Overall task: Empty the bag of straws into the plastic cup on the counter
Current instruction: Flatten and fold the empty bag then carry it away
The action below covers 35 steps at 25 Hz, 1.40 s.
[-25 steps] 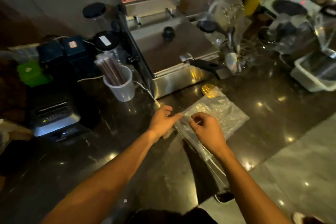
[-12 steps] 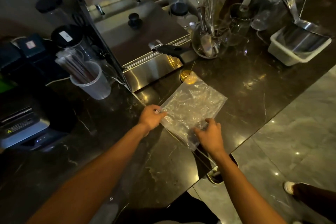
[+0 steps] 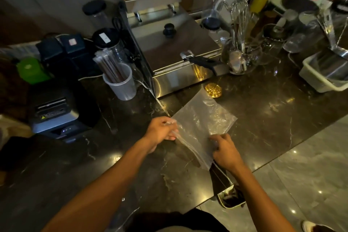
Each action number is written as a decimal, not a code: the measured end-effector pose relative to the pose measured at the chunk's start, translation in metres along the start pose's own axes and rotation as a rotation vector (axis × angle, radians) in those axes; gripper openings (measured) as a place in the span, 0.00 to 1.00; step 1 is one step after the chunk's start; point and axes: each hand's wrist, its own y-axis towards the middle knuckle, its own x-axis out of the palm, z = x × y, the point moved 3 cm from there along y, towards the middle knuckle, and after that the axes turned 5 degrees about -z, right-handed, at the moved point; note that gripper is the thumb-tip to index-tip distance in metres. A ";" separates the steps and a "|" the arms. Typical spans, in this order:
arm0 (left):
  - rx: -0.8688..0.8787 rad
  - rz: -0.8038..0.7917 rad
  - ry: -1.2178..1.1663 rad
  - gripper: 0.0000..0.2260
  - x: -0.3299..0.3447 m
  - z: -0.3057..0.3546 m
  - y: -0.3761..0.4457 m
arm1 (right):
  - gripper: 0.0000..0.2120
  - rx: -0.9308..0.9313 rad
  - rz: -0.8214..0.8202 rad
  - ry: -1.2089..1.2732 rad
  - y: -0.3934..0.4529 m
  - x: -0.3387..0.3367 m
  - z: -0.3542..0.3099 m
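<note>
Holding the bag (image 3: 202, 124) flat on the counter (image 3: 263, 111): my left hand (image 3: 160, 133) is closed on its near-left corner, fingers curled around the crumpled plastic; my right hand (image 3: 226, 153) pinches its near edge between thumb and fingers. Bag: clear plastic, creased, lying flat and looking empty, its far corner just beside a gold lid (image 3: 212, 90). Cup (image 3: 120, 84): translucent plastic, upright on the counter, well apart from the bag to the left, just beside the fryer (image 3: 169, 43). Straws (image 3: 108, 67): a bundle in clear wrappers, standing in the cup and leaning to the back left, tops well above the rim. Fryer: steel, lid on with a black knob, black handle sticking out at the right front corner. Printer (image 3: 54, 113): dark, at the counter's left, near the cup. Whisk (image 3: 240, 17): standing with other utensils in a glass holder (image 3: 239, 60) to the right of the fryer. Tray (image 3: 323, 73): white, at the far right, with a steel pan in it. Counter: dark marble with pale veins, glossy, showing light spots.
</note>
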 end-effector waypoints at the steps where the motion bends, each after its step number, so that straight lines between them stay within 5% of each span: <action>1: 0.003 0.027 -0.057 0.11 -0.007 0.002 -0.007 | 0.31 -0.066 -0.035 -0.081 -0.001 0.003 -0.002; 5: 0.060 0.035 -0.343 0.14 -0.039 0.009 -0.039 | 0.33 -0.336 0.006 -0.327 -0.005 0.021 -0.025; 8: 0.123 0.026 -0.456 0.16 -0.065 0.013 -0.063 | 0.14 -0.532 0.152 -0.038 -0.009 0.020 -0.051; 13: 0.350 0.103 -0.528 0.27 -0.119 0.016 -0.104 | 0.08 -0.522 -0.126 0.480 -0.028 0.000 -0.111; 17: 0.478 0.152 -0.300 0.26 -0.142 0.007 -0.126 | 0.13 -0.581 -0.283 0.748 -0.039 -0.016 -0.153; 21: 0.354 0.146 -0.231 0.20 -0.140 -0.017 -0.132 | 0.12 -0.442 -0.364 0.797 -0.025 -0.009 -0.158; 27: 0.182 0.354 -0.333 0.09 -0.132 -0.076 -0.126 | 0.11 -0.174 -0.449 0.763 -0.020 0.037 -0.135; 32: 0.085 0.234 -0.278 0.14 -0.123 -0.095 -0.131 | 0.15 -0.096 -0.291 0.850 -0.012 0.061 -0.111; 35: 0.077 0.220 -0.235 0.22 -0.124 -0.099 -0.128 | 0.08 -0.084 -0.260 0.843 -0.016 0.058 -0.111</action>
